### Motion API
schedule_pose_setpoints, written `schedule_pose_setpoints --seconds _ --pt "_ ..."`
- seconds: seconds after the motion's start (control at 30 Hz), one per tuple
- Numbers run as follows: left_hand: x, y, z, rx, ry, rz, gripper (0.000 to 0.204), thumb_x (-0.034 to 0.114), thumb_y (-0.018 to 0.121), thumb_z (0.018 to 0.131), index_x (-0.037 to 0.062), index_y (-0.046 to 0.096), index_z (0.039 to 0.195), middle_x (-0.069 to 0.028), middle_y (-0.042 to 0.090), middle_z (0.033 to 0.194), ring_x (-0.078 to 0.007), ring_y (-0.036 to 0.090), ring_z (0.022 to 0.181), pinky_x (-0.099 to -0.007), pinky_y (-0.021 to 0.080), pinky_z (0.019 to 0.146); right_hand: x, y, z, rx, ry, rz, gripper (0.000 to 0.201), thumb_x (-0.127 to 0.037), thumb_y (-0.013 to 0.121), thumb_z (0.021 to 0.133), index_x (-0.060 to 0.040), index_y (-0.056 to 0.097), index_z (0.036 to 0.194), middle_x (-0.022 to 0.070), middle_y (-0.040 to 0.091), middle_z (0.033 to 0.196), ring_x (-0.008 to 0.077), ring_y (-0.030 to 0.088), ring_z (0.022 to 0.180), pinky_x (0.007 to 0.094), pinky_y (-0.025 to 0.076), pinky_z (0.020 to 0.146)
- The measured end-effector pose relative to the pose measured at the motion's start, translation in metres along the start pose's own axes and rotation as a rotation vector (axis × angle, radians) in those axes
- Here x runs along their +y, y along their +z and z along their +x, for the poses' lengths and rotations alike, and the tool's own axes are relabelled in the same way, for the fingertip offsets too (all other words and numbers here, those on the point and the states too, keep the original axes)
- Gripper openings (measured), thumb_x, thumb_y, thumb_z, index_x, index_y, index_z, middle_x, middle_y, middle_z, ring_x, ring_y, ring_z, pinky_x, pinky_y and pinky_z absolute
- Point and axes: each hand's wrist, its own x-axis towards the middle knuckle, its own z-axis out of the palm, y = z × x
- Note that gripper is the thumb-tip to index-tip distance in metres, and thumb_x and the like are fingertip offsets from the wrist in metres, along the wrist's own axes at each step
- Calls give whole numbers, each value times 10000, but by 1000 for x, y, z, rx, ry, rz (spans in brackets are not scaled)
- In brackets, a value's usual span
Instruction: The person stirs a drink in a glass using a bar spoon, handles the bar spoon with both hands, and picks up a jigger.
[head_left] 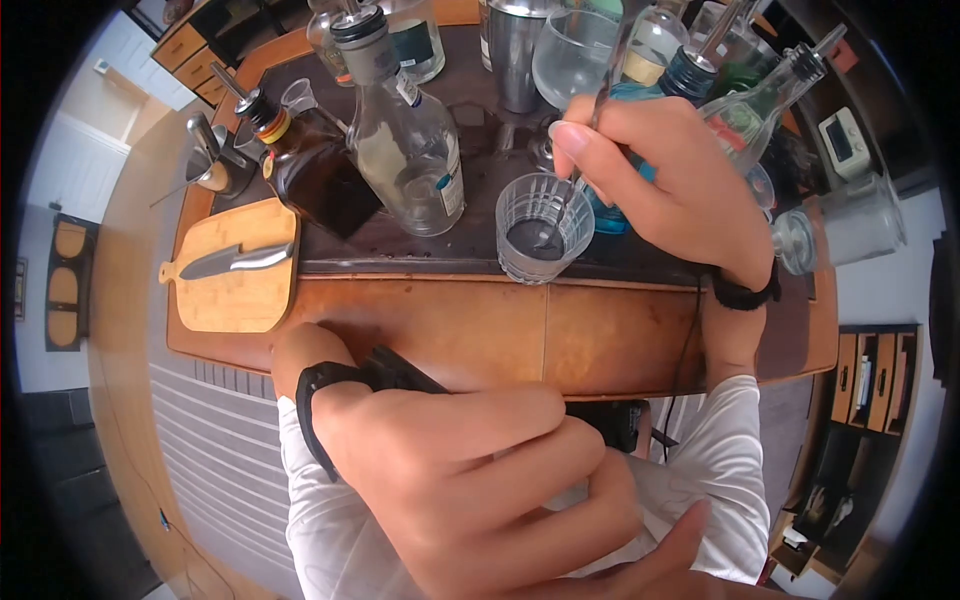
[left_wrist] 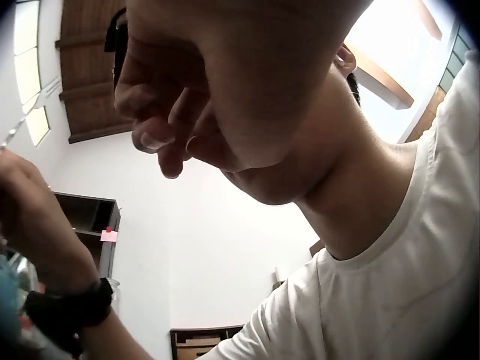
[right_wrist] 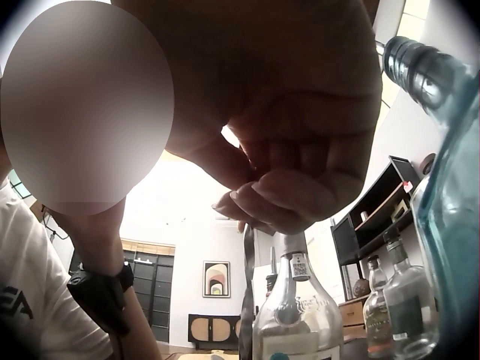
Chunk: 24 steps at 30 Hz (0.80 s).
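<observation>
A person's left hand, nearest the lens, hangs loosely curled and holds nothing over the lap, a black strap at its wrist. Beyond it runs the brown leather edge of a dark-topped table. Ahead of the left hand stands an upright, clear, ribbed glass tumbler, its contents hard to make out. The right hand, above and just beside the tumbler, pinches a slender, twisted metal spoon between thumb and fingers, the spoon tilted with its lower end inside the glass. Close behind the right hand is a pale-blue glass bottle. Well to the right hand's left, a steel knife lies on a light wooden board; nearer that hand stand a dark brown bottle and a tall clear bottle. Farther beyond the hand rises a silver metal shaker.
</observation>
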Motion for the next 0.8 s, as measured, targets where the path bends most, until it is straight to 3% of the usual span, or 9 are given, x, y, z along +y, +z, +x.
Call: schedule_pose_setpoints --seconds 0.07,0.23,0.33,0.4,0.43,0.5,0.67,0.73,0.8 --pt "1 5 -1 28 4 70 489 78 610 680 103 753 1147 -33 543 707 -119 412 536 -247 298 477 0 -1 0 4 -48 -47 308 -194 538 1050 -21 659 824 21 488 568 106 472 509 280 377 525" --pt "4 7 -3 11 -7 188 481 82 602 686 96 754 1142 -34 548 725 -111 418 555 -257 302 476 -3 1 0 -2 9 -22 312 -197 545 1051 -21 657 819 23 493 579 107 471 517 276 375 528" --pt "6 17 -4 109 -131 251 403 86 598 735 90 762 1103 -34 559 751 -109 428 560 -251 316 474 -6 -1 -2 -44 78 -3 312 -198 541 1053 -9 656 833 34 516 604 108 486 538 275 380 537" --pt "-6 15 -7 131 54 232 284 86 618 805 90 770 1044 -29 568 774 -112 453 565 -238 352 477 -5 1 -3 -27 45 -28 311 -199 538 1054 5 651 848 41 525 618 109 494 556 272 384 549" --pt "0 10 -3 120 41 238 284 86 618 805 90 770 1044 -29 568 774 -112 453 565 -238 352 477 -5 0 -2 -29 43 -33 299 -192 540 1051 12 650 862 32 529 627 101 494 571 263 378 558" --pt "16 1 7 -146 -348 11 427 200 666 650 27 730 1035 12 545 725 -86 484 564 -225 311 468 -7 -1 -2 -30 60 4 292 -189 542 1048 10 652 865 24 528 627 94 488 573 260 372 558" --pt "11 10 -3 -328 -331 27 450 260 649 665 -12 711 1018 6 563 715 -113 492 554 -253 358 495 -12 -12 -4 -52 145 38 274 -175 545 1036 10 655 866 6 526 618 76 465 558 244 350 546" --pt "9 10 -4 -567 -331 46 345 243 656 700 6 704 946 10 570 702 -128 518 593 -251 381 538 -13 -17 -6 -59 150 45 269 -165 542 1034 16 659 872 11 538 619 78 471 548 241 350 533" --pt "7 9 -7 -681 -305 9 287 236 661 716 19 694 901 9 575 689 -135 536 619 -250 387 552 -14 -21 -7 -66 151 57 265 -155 539 1031 22 664 879 15 550 621 80 476 538 238 349 520"
